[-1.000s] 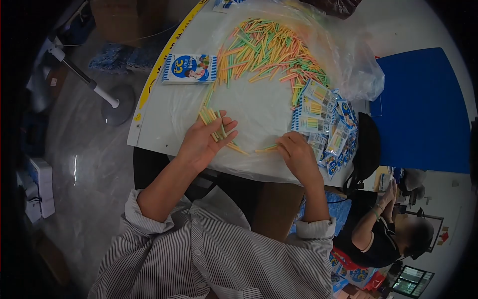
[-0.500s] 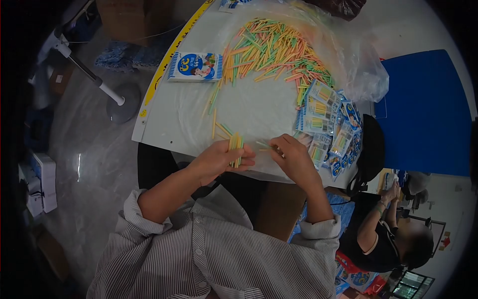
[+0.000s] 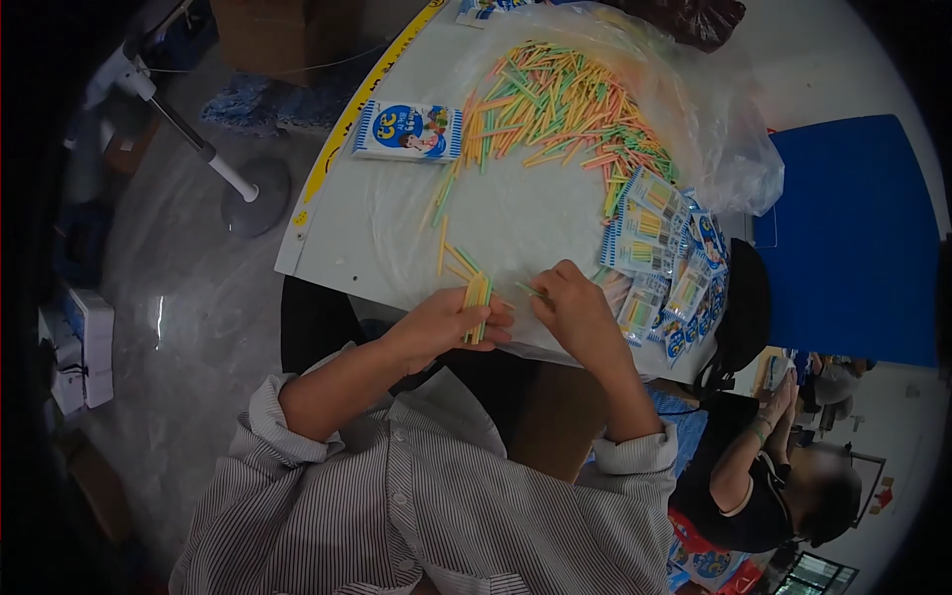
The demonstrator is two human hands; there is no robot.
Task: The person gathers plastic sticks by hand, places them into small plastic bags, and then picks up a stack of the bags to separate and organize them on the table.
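Head view: the left hand (image 3: 446, 322) closes round a small bundle of sticks (image 3: 476, 305) at the table's near edge (image 3: 327, 278); the right hand (image 3: 575, 312) pinches one stick (image 3: 529, 290) (best squared flush, I judge).

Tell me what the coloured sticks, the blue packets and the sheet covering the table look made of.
Sticks: thin, straight, matte pastel rods, likely plastic or paper; too small to tell. The left hand grips a bundle of them; the right hand pinches one.
Packets: glossy printed film with clear windows showing sticks inside.
Sheet: thin clear plastic, wrinkled and shiny.
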